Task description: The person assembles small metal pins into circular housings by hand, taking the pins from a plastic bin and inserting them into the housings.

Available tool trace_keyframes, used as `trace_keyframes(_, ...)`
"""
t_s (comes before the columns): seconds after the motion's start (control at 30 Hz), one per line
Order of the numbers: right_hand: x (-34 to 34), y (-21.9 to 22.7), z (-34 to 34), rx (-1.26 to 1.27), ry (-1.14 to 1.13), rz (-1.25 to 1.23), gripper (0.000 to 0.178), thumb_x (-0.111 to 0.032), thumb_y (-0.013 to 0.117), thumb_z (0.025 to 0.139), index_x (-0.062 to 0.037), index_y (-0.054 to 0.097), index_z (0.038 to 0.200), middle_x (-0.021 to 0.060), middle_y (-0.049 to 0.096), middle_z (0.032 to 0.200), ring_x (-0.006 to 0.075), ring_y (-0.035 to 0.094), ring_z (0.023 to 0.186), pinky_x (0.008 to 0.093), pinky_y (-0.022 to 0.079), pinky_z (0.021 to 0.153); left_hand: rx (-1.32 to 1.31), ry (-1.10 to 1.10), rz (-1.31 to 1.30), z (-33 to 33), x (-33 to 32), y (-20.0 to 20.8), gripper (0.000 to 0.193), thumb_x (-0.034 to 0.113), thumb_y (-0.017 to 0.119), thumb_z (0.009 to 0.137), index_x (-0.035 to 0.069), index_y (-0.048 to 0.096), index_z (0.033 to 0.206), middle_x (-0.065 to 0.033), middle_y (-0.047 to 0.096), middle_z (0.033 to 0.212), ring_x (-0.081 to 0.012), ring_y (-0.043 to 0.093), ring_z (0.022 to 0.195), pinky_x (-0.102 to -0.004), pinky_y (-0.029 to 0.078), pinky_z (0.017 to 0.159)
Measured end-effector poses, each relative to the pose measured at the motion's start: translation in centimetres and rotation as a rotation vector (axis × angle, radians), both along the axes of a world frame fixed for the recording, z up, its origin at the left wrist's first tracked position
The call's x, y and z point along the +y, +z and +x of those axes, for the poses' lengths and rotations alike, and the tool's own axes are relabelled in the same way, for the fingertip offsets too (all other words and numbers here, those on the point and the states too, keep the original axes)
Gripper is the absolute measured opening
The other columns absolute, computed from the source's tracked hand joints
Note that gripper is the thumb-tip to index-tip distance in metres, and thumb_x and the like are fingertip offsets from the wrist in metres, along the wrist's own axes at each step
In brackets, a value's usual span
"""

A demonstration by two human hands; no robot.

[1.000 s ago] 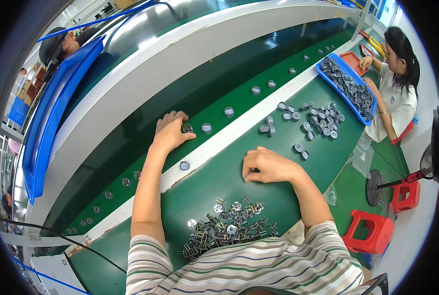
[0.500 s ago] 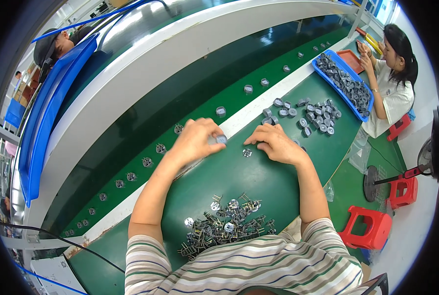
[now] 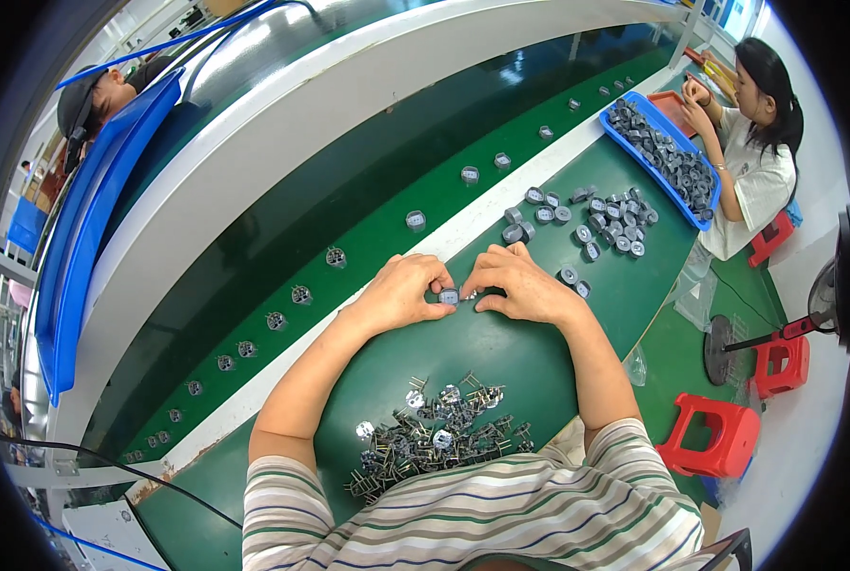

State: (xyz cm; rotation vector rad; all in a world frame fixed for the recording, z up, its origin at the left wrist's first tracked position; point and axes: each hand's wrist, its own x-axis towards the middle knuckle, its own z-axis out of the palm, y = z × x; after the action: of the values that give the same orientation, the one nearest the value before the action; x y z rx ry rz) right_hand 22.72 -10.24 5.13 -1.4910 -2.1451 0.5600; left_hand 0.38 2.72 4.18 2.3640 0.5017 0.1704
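Between the thumb and fingers of my left hand (image 3: 398, 291) is a small grey round plastic housing (image 3: 448, 297), its pale face turned up. My right hand (image 3: 528, 287) pinches a small silver disc-shaped part (image 3: 469, 296) right beside the housing. Whether the two pieces touch is too small to tell. Both hands are just above the green tabletop (image 3: 444, 347). Closer to my body lies a heap of silver discs with metal pins (image 3: 434, 443). Loose grey housings (image 3: 620, 224) are grouped beyond my right hand, with two (image 3: 573, 282) close to its wrist.
A green conveyor belt (image 3: 368, 238) carries spaced housings and pinned parts past a white rail (image 3: 482, 221). A blue tray (image 3: 709, 226) full of housings stands at the far right by a seated co-worker (image 3: 763, 171). Red stools (image 3: 715, 438) and a fan (image 3: 830, 290) are at right.
My left hand has brought the housing right and nearer to me. My right hand has taken up the silver disc that lay on the table. Parts on the belt have shifted left.
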Motion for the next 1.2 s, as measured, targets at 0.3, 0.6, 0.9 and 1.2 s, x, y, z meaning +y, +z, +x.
trace_keyframes(0.3, 0.3, -1.1, 0.4, -0.041, -0.028, 0.06, 0.011, -0.01, 0.081, 0.084, -0.0144, 0.076, 0.094, -0.0002, 0.064, 0.093, 0.0205, 0.059, 0.098, 0.0399, 0.035, 0.095, 0.018, -0.027, 0.028, 0.0, 0.0, 0.0, 0.032, 0.026, 0.088, 0.078, 0.007, 0.071, 0.098, -0.0079, 0.069, 0.094, -0.0264, 0.067, 0.097, -0.0412, 0.049, 0.089)
trace_keyframes(0.6, 0.0, -0.2, -0.5, -0.136, -0.21, 0.187, 0.015, -0.012, 0.084, 0.081, -0.0097, 0.072, 0.09, 0.0011, 0.064, 0.092, 0.0216, 0.057, 0.094, 0.041, 0.036, 0.096, -0.022, -0.034, 0.022, 0.0, 0.0, -0.2, 0.031, 0.024, 0.088, 0.078, 0.006, 0.07, 0.095, -0.0094, 0.069, 0.092, -0.0279, 0.067, 0.095, -0.042, 0.051, 0.086)
trace_keyframes(0.9, 0.6, -1.2, -2.5, -0.037, -0.154, 0.295, 0.014, -0.014, 0.083, 0.082, -0.0115, 0.07, 0.085, -0.0003, 0.064, 0.089, 0.0198, 0.057, 0.093, 0.0405, 0.033, 0.092, -0.078, -0.018, 0.066, 0.3, -0.4, -0.4, 0.034, 0.024, 0.09, 0.075, 0.004, 0.068, 0.093, -0.0106, 0.07, 0.091, -0.0304, 0.068, 0.092, -0.0432, 0.053, 0.083)
trace_keyframes(1.2, 0.4, -1.6, -3.6, -0.16, -0.213, 0.32, 0.016, -0.015, 0.084, 0.081, -0.0103, 0.07, 0.085, 0.0012, 0.063, 0.086, 0.0216, 0.058, 0.093, 0.0442, 0.036, 0.09, -0.091, -0.018, 0.087, 0.4, -0.6, -0.7, 0.034, 0.023, 0.091, 0.075, 0.004, 0.067, 0.091, -0.0112, 0.07, 0.091, -0.0314, 0.068, 0.092, -0.0439, 0.053, 0.083)
